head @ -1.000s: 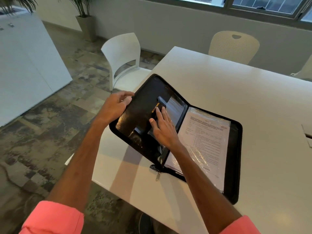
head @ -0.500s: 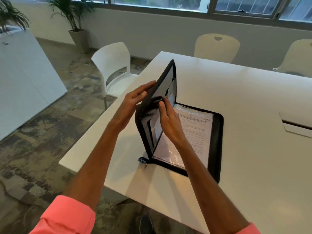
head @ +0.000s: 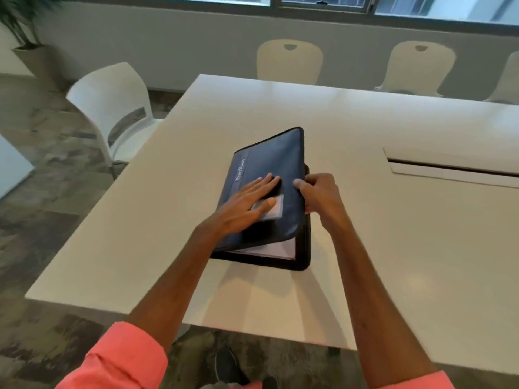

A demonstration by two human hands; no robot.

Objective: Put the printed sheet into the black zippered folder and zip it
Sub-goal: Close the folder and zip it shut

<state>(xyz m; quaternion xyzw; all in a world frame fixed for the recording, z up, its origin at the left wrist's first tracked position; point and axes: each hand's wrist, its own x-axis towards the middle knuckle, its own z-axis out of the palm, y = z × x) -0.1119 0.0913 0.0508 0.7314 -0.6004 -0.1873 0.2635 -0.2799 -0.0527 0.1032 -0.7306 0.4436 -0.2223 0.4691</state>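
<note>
Black and nearly closed, the zippered folder (head: 269, 175) lies on the white table (head: 365, 226), printed sheet (head: 276, 249) showing at its gaping near edge. Left hand (head: 247, 202) presses flat, fingers spread, on the cover; right hand (head: 320, 193) pinches the cover's right edge.

The folder (head: 269, 175) cover is matt woven dark cloth with a clear glossy plastic pocket (head: 273, 210), white paper sheet (head: 275, 248) inside, on a smooth, semi-gloss white bench (head: 393, 248).

blurred pale lettering on the folder (head: 269, 175) cover, perhaps "portfolio".
</note>
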